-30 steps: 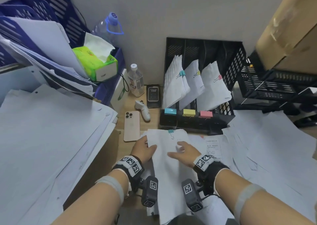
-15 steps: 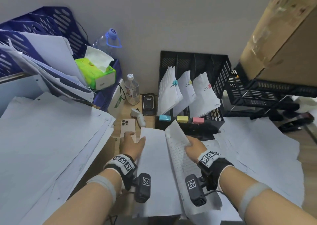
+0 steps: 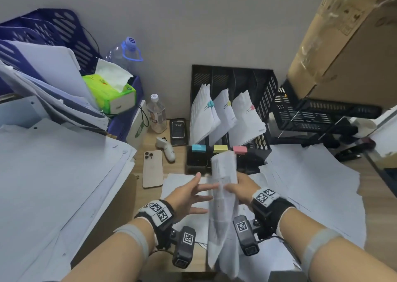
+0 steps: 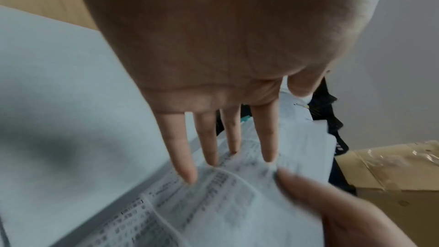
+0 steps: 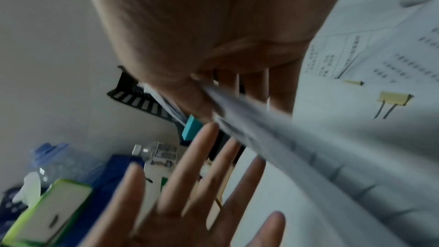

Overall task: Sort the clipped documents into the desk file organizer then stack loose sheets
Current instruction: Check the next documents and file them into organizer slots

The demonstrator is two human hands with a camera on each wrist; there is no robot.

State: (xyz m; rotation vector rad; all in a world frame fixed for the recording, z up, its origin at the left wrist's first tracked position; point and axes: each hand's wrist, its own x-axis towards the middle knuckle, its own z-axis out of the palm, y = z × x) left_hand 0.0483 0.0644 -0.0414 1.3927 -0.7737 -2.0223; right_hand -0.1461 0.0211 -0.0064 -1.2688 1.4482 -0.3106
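A: Wooden desk (image 3: pixel 150 198) against grey wall, paper everywhere. Held doc?

B: Printed sheet (image 3: pixel 223 198) in right hand (image 3: pixel 241 188), thumb and fingers pinching it, lifted edge-on above desk. Long axis runs away from the person, far end toward black file organizer (image 3: pixel 266 92).

A: Left hand (image 3: pixel 187 198)?

B: Fingers spread wide, tips touching sheet.

A: Readable text?

B: Table print blurred, unreadable.
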